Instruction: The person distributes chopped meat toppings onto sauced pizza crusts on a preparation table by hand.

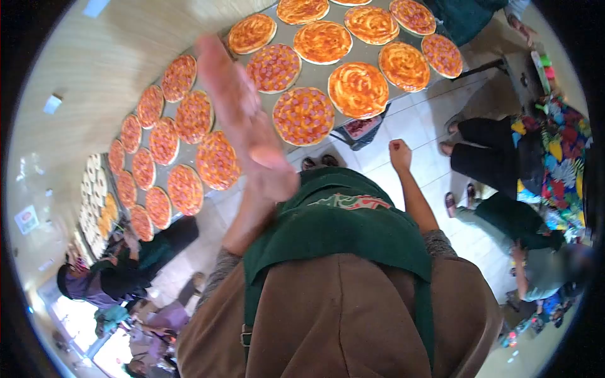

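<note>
My left hand (242, 107) is raised close to the camera, above the table edge, with its fingers stretched out and a little blurred. It holds nothing that I can see. Below and beside it lie round pizzas; one topped with sauce and diced sausage (304, 116) is just to its right. Further right is a pizza base spread with orange-red sauce only (358, 90). My right hand (400, 155) hangs over the floor, right of the table edge, with its fingers curled closed. Whatever may be inside that hand is hidden.
A long metal table (318, 75) carries several rows of pizzas. A container of reddish bits (363, 128) stands under its near edge. Co-workers stand at the left (104, 280) and right (517, 220). A table with a colourful patterned cloth (564, 157) is at far right.
</note>
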`<action>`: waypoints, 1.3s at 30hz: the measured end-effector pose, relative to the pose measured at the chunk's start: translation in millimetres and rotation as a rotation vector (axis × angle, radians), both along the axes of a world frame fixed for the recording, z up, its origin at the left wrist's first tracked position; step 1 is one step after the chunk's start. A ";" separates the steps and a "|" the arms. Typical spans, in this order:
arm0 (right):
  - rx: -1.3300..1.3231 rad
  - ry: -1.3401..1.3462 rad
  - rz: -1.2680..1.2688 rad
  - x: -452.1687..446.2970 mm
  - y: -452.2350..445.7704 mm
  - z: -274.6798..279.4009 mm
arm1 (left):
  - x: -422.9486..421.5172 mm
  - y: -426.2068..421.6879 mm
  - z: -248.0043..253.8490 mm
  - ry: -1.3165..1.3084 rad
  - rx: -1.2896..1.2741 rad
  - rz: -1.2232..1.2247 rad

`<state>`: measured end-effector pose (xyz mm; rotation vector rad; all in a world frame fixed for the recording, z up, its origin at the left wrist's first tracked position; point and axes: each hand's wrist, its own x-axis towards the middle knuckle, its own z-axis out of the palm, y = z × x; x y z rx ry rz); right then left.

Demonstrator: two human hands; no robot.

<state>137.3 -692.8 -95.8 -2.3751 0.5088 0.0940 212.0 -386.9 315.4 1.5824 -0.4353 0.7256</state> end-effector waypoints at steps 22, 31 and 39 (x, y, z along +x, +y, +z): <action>0.414 -0.082 -0.311 -79.3 107.4 -65.7 | -6.9 93.9 4.4 0.289 0.149 -0.695; 0.401 0.301 0.029 -35.8 114.0 -24.9 | -42.5 146.8 -31.2 0.509 -0.157 -0.468; 0.043 0.422 0.391 32.8 68.4 -4.5 | -42.8 120.2 -6.3 0.224 -0.163 0.043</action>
